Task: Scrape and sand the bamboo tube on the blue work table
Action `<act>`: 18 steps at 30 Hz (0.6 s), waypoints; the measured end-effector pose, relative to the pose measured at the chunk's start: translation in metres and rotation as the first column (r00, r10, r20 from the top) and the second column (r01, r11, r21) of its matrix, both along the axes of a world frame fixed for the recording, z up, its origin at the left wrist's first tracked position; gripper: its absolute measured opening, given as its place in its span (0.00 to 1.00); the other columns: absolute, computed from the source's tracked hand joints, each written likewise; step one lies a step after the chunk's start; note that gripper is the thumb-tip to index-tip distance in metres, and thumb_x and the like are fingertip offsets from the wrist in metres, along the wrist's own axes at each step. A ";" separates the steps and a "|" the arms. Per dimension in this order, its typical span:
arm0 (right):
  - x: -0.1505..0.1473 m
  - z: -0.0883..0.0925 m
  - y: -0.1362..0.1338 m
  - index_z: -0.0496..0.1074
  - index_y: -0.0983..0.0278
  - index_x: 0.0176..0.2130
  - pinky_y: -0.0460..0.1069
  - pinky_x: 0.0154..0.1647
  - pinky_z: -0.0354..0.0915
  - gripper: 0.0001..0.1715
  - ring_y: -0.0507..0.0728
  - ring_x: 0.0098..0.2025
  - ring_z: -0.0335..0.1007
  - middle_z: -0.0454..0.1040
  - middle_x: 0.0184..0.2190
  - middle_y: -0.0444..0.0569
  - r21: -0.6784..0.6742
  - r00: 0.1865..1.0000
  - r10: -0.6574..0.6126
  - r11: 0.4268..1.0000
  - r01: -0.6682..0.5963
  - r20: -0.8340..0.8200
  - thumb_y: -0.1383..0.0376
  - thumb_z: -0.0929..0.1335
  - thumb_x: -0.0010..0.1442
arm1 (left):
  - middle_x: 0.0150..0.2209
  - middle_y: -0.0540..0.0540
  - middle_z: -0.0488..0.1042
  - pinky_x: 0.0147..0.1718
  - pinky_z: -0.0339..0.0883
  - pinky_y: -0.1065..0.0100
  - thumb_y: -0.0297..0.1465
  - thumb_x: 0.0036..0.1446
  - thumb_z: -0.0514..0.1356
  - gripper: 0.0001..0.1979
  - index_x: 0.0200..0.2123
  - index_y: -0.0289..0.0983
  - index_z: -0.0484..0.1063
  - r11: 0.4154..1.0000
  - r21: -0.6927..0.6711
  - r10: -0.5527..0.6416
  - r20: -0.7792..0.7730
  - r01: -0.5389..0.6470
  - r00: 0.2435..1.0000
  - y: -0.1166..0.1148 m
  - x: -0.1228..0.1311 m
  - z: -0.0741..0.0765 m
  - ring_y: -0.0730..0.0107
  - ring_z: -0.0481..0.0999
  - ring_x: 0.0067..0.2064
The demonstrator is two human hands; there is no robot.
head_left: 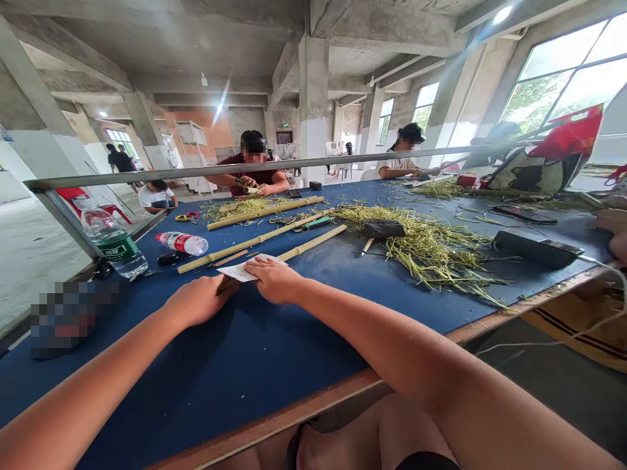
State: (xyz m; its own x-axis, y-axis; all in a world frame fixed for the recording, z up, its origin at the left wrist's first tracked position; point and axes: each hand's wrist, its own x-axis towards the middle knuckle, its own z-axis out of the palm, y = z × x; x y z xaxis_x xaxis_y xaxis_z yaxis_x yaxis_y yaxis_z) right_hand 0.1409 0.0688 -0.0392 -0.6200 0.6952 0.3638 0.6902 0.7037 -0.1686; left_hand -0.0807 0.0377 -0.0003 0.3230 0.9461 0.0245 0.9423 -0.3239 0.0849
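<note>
My left hand (203, 300) and my right hand (274, 279) are close together above the blue table, holding a small sheet of white paper (242, 270) between them. The fingers of my right hand lie over the sheet's upper right part. My left fingertips meet its left end. Just beyond the paper lie a bamboo stalk (313, 242) and a longer one (249, 242). A third stalk (264, 213) rests farther off. A wide heap of dry green-yellow straw (431, 248) spreads to the right.
A black rubber mallet (385, 228), scissors (186, 217) and plastic bottles (112, 241) lie on the blue-topped table (274, 352). Co-workers (255, 171) sit across it, handling plant stalks. A metal rail (274, 164) crosses the view. A wooden strip edges the table.
</note>
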 end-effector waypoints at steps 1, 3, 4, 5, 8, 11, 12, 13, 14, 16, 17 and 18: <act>-0.002 -0.001 0.000 0.66 0.66 0.66 0.56 0.73 0.50 0.28 0.61 0.71 0.56 0.67 0.67 0.53 0.008 1.000 0.009 1.000 -0.009 -0.014 0.65 0.59 0.71 | 0.45 0.42 0.83 0.37 0.67 0.64 0.52 0.65 0.48 0.23 0.47 0.46 0.75 1.000 0.003 -0.006 0.003 0.006 1.000 0.000 0.000 0.000 0.54 0.82 0.44; 0.010 0.001 0.007 0.69 0.62 0.63 0.57 0.71 0.53 0.25 0.61 0.70 0.57 0.70 0.65 0.51 -0.013 0.999 -0.039 0.999 0.039 -0.015 0.65 0.59 0.72 | 0.43 0.41 0.83 0.35 0.66 0.63 0.53 0.66 0.46 0.25 0.46 0.45 0.75 1.000 -0.010 -0.006 -0.029 0.006 1.000 0.000 0.001 0.002 0.53 0.82 0.43; 0.022 0.003 0.013 0.71 0.61 0.61 0.58 0.70 0.54 0.24 0.61 0.70 0.58 0.72 0.63 0.50 -0.037 0.996 -0.087 0.996 0.087 0.005 0.66 0.59 0.71 | 0.42 0.41 0.83 0.33 0.65 0.63 0.53 0.66 0.44 0.26 0.44 0.45 0.75 1.000 -0.019 0.004 -0.050 -0.005 0.999 -0.001 0.002 0.004 0.52 0.82 0.41; 0.037 0.006 0.019 0.73 0.60 0.59 0.58 0.69 0.56 0.23 0.62 0.69 0.59 0.74 0.61 0.50 -0.065 0.988 -0.154 0.986 0.155 0.030 0.67 0.59 0.70 | 0.40 0.41 0.82 0.31 0.64 0.63 0.54 0.67 0.43 0.27 0.43 0.44 0.75 1.000 -0.027 0.014 -0.073 -0.016 0.997 -0.002 0.003 0.006 0.51 0.81 0.40; 0.085 0.018 0.037 0.76 0.61 0.54 0.59 0.66 0.59 0.22 0.65 0.66 0.62 0.77 0.57 0.53 -0.101 0.919 -0.384 0.914 0.392 0.090 0.70 0.60 0.67 | 0.37 0.41 0.81 0.28 0.61 0.63 0.55 0.67 0.39 0.30 0.39 0.44 0.74 0.998 -0.048 0.032 -0.104 -0.037 0.994 -0.005 0.006 0.012 0.52 0.80 0.37; 0.107 0.025 0.041 0.78 0.64 0.51 0.60 0.63 0.61 0.22 0.68 0.62 0.67 0.78 0.54 0.59 -0.080 0.861 -0.489 0.861 0.502 0.137 0.71 0.60 0.66 | 0.37 0.42 0.82 0.30 0.62 0.63 0.56 0.66 0.39 0.31 0.40 0.45 0.75 0.998 -0.040 0.050 -0.090 -0.054 0.995 -0.006 0.007 0.013 0.52 0.80 0.38; 0.104 0.026 0.039 0.79 0.65 0.49 0.61 0.64 0.61 0.21 0.68 0.60 0.68 0.77 0.54 0.60 -0.061 0.877 -0.452 0.883 0.466 0.162 0.72 0.61 0.66 | 0.38 0.42 0.82 0.31 0.63 0.63 0.56 0.66 0.39 0.31 0.41 0.45 0.75 0.998 -0.034 0.054 -0.086 -0.057 0.995 -0.005 0.007 0.012 0.51 0.81 0.39; 0.095 0.025 0.035 0.79 0.66 0.49 0.61 0.65 0.59 0.21 0.68 0.60 0.69 0.77 0.55 0.61 -0.039 0.906 -0.383 0.917 0.396 0.179 0.72 0.61 0.65 | 0.40 0.41 0.82 0.32 0.63 0.62 0.56 0.66 0.39 0.31 0.42 0.45 0.75 0.998 -0.030 0.057 -0.086 -0.060 0.995 -0.004 0.006 0.011 0.50 0.81 0.41; 0.081 0.023 0.029 0.79 0.67 0.50 0.60 0.66 0.58 0.20 0.67 0.60 0.69 0.76 0.56 0.61 -0.014 0.939 -0.294 0.953 0.302 0.177 0.73 0.61 0.65 | 0.40 0.40 0.82 0.32 0.64 0.62 0.56 0.66 0.39 0.31 0.42 0.45 0.76 0.998 -0.030 0.059 -0.088 -0.062 0.994 -0.003 0.006 0.009 0.49 0.81 0.42; 0.048 0.015 0.016 0.76 0.66 0.55 0.57 0.69 0.55 0.21 0.63 0.62 0.67 0.74 0.59 0.59 0.039 0.988 -0.103 0.994 0.099 0.112 0.71 0.61 0.68 | 0.42 0.40 0.83 0.33 0.65 0.61 0.56 0.66 0.40 0.31 0.43 0.44 0.77 0.998 -0.035 0.051 -0.082 -0.054 0.995 -0.001 0.005 0.007 0.48 0.81 0.43; 0.031 0.011 0.011 0.74 0.66 0.58 0.56 0.69 0.55 0.22 0.62 0.64 0.65 0.73 0.60 0.57 0.054 0.998 -0.037 0.998 0.034 0.053 0.69 0.60 0.70 | 0.44 0.40 0.83 0.34 0.66 0.61 0.55 0.66 0.40 0.31 0.44 0.45 0.77 0.999 -0.038 0.036 -0.068 -0.039 0.997 0.001 0.005 0.006 0.48 0.82 0.44; 0.017 0.007 0.006 0.72 0.65 0.60 0.56 0.69 0.55 0.22 0.61 0.65 0.64 0.73 0.61 0.55 0.057 1.000 0.018 0.998 -0.019 0.013 0.67 0.60 0.72 | 0.45 0.40 0.83 0.35 0.66 0.61 0.55 0.66 0.41 0.31 0.45 0.45 0.77 0.999 -0.041 0.022 -0.049 -0.024 0.999 0.002 0.005 0.006 0.49 0.82 0.46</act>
